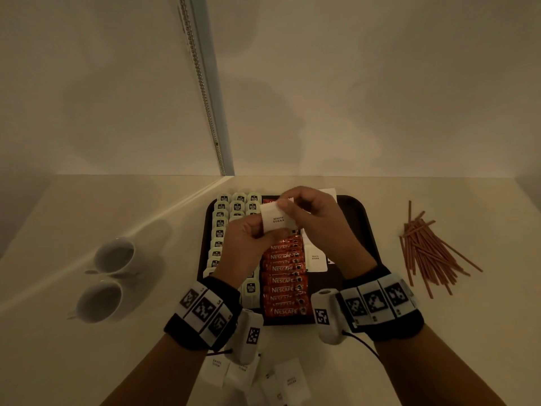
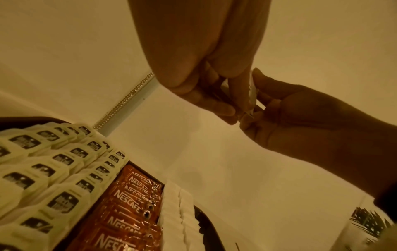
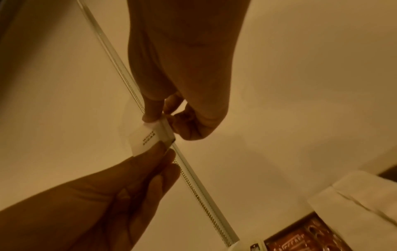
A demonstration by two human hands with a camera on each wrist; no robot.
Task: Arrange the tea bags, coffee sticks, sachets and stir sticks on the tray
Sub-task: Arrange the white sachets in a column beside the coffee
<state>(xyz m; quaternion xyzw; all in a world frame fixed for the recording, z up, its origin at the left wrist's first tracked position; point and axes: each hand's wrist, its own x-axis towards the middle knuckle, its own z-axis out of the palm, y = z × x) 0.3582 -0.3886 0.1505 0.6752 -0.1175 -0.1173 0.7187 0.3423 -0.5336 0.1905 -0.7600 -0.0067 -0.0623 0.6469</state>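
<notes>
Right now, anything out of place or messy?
Yes. The stir sticks lie in a loose, crisscrossed heap on the counter right of the tray, and several white sugar sachets are scattered off it at the near edge. Tea bags and Nescafe sticks sit in neat rows.

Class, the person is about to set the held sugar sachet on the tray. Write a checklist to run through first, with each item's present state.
1. Sachet held: ok, the left hand and right hand both pinch it.
2. Free spot on tray: ok, bare at right.
3. Sachet column started: ok, beside the coffee sticks.
4. Tea bags in rows: ok.
5. Stir sticks on tray: not ok, on the table.
6. One sachet or several held: cannot tell.
</notes>
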